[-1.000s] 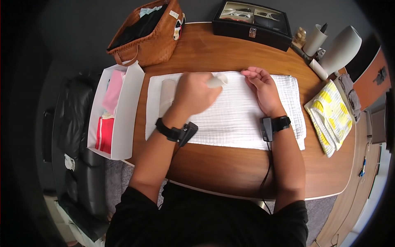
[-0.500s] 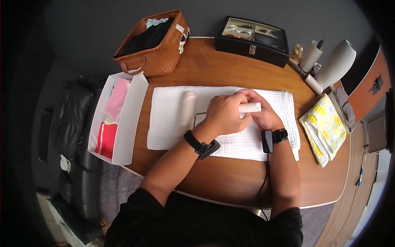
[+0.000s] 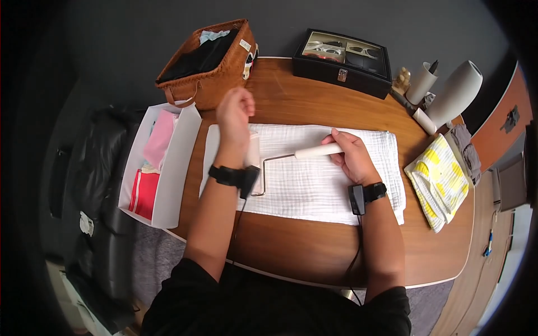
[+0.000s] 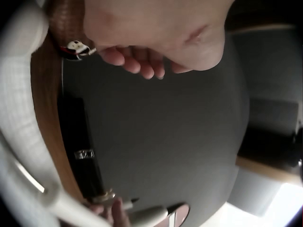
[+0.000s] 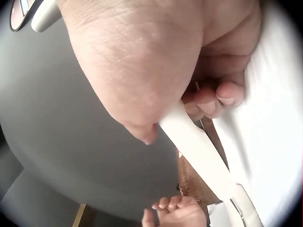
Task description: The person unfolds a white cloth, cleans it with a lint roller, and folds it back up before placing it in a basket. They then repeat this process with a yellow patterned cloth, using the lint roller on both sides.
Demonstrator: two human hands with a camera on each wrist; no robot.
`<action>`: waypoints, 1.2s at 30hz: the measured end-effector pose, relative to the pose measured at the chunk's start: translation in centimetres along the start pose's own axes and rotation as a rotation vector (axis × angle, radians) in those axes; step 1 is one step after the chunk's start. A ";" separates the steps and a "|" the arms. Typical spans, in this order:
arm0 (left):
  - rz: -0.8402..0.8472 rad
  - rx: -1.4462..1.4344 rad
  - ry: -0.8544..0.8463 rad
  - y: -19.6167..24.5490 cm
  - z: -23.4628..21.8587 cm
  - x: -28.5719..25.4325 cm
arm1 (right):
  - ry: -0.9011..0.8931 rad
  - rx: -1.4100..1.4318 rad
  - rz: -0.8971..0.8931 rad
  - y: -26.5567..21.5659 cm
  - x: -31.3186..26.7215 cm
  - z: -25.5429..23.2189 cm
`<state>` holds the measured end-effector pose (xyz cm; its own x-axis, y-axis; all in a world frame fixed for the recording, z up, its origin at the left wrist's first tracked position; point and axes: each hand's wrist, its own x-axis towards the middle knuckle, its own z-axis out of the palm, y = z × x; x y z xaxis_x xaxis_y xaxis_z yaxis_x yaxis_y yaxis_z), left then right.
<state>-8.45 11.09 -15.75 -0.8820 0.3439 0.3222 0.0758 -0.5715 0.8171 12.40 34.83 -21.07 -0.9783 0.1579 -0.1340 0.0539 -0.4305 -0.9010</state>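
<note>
My right hand (image 3: pixel 357 159) grips the white handle of a lint roller (image 3: pixel 314 152), thumb and fingers around its end. A thin bent metal rod runs from the handle to the pale roller head at the left, which is partly hidden behind my left wrist. Beneath the tool lies a folded white crinkled cloth (image 3: pixel 314 193). My left hand (image 3: pixel 234 115) is raised over the cloth's far left edge near the basket, holding nothing. Its fingers hang loosely curled in the left wrist view. The right wrist view shows the handle (image 5: pixel 199 151) coming out from under the thumb.
To the left stands a white box (image 3: pixel 174 168) with folded pink and red clothes. Behind it is a brown woven basket (image 3: pixel 224 78) holding dark cloth. A black glasses case (image 3: pixel 319 71), a grey vase (image 3: pixel 457 92) and a folded yellow-white cloth (image 3: pixel 440 176) stand farther right.
The lint roller's handle has passed from my left hand to my right. My left hand has let go and moved left and away, toward the basket.
</note>
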 end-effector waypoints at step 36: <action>-0.438 -0.007 0.074 -2.4 -9.3 1.5 | 0.727 -0.243 -0.405 -2.1 -1.2 -1.0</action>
<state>-14.27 6.07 -21.68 -0.8611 0.5005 -0.0895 -0.3159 -0.3887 0.8655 13.63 36.43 -19.41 -0.5650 0.8229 0.0602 -0.1481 -0.0293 -0.9885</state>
